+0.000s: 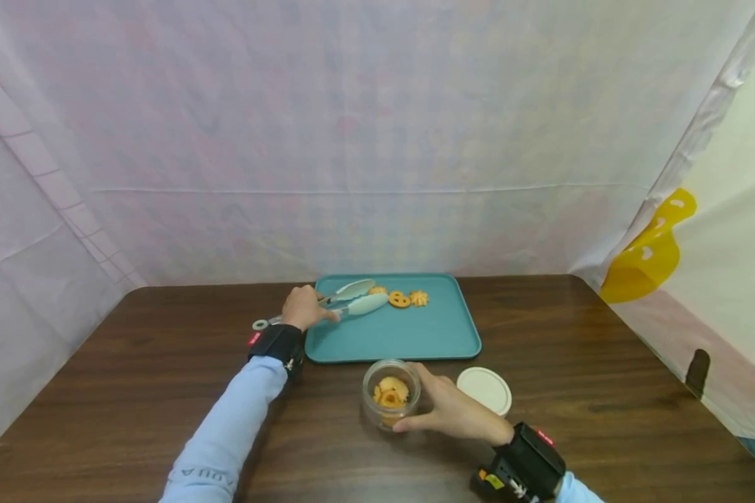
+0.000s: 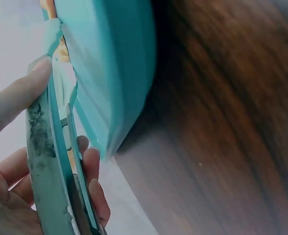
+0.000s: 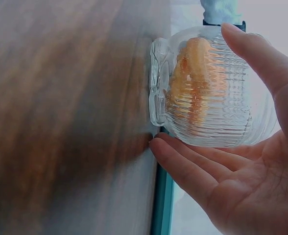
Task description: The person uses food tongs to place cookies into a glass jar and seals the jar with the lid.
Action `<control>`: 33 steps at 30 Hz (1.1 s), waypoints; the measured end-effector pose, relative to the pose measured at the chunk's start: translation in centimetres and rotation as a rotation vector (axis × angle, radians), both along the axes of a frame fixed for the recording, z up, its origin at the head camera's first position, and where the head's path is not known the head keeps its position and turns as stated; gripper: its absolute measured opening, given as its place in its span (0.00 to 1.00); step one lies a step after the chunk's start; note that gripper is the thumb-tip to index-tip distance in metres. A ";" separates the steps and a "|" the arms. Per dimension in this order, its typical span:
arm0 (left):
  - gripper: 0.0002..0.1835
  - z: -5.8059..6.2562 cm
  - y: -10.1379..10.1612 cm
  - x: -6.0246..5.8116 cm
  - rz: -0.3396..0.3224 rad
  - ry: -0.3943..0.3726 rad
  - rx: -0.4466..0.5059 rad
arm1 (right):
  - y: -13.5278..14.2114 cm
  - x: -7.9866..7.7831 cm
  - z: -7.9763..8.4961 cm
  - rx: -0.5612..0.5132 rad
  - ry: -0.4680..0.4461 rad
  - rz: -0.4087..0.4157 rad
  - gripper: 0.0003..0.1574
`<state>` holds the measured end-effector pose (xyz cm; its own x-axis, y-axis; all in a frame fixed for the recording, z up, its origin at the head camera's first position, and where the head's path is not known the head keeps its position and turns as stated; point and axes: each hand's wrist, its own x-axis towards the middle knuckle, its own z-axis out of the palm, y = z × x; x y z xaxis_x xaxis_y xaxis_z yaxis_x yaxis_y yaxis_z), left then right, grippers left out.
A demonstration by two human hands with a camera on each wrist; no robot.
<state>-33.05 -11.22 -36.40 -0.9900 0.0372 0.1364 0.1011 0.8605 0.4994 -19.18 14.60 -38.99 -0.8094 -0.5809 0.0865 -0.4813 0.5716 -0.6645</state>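
My left hand [image 1: 303, 307] grips metal tongs [image 2: 48, 166] with pale green tips, thumb on one arm and fingers around the other. The parted tips [image 1: 368, 304] lie over the teal tray [image 1: 409, 340], beside a ring-shaped cookie [image 1: 399, 300] and a flower-shaped cookie [image 1: 419, 298]; another cookie is partly hidden behind them. On the table in front of the tray stands an uncovered ribbed glass jar [image 3: 227, 107] with several cookies [image 1: 392, 395] inside. My right hand [image 1: 449, 409] holds the jar from the right, thumb on the near side and fingers on the far side.
A round white lid [image 1: 484, 390] lies on the dark wooden table [image 1: 132, 391], just right of my right hand. Pale cloth [image 1: 352, 140] hangs along the table's back edge. At the right, a yellow shape [image 1: 648, 258] shows on the cloth.
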 end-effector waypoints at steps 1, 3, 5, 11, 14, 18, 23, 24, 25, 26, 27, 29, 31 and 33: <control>0.30 0.0 0.1 0.0 0.008 -0.003 0.002 | 0.0 0.0 0.0 0.000 0.002 0.000 0.53; 0.30 0.0 0.2 0.0 0.024 -0.003 0.006 | 0.0 0.0 -0.1 0.000 0.010 0.000 0.52; 0.30 -0.1 0.3 -0.1 0.034 0.000 0.012 | 0.0 0.0 0.0 -0.002 0.015 -0.001 0.52; 0.29 -0.1 0.4 0.1 0.040 0.024 0.008 | 0.0 0.0 -0.1 -0.010 0.027 0.005 0.52; 0.29 -0.2 0.3 0.2 0.033 0.034 0.002 | 0.0 0.0 -0.1 -0.011 0.026 0.008 0.52; 0.28 -0.3 0.1 0.3 0.022 0.048 0.000 | 0.0 0.0 -0.1 -0.016 0.003 0.009 0.51; 0.28 -0.4 -0.4 0.5 0.018 0.064 0.004 | 0.0 0.0 -0.1 -0.012 -0.014 0.004 0.52; 0.28 -0.5 -0.5 0.6 0.014 0.068 0.000 | 0.1 0.0 -0.1 -0.011 -0.016 0.002 0.52; 0.28 -0.6 -0.7 0.7 0.011 0.070 0.002 | 0.1 0.0 -0.1 -0.011 -0.018 0.002 0.52; 0.28 -0.6 -0.9 0.8 0.007 0.070 0.006 | 0.1 0.0 -0.1 -0.012 -0.019 0.003 0.52; 0.28 -0.7 -1.1 0.8 0.002 0.071 0.006 | 0.1 0.0 -0.1 -0.012 -0.023 0.003 0.52; 0.28 -0.8 -1.5 1.0 -0.008 0.075 0.007 | 0.0 0.0 -0.1 -0.015 -0.021 0.006 0.52; 0.29 -0.8 -1.9 1.2 -0.024 0.079 0.010 | 0.1 0.0 -0.1 -0.016 -0.018 0.008 0.52; 0.28 -0.9 -2.4 1.4 -0.047 0.094 0.002 | 0.1 0.0 -0.1 -0.015 -0.012 0.007 0.51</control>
<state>-31.63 -13.59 -37.31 -0.9701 0.0826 0.2283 0.1873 0.8528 0.4874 -19.15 14.69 -39.05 -0.8061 -0.5856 0.0853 -0.4774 0.5583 -0.6785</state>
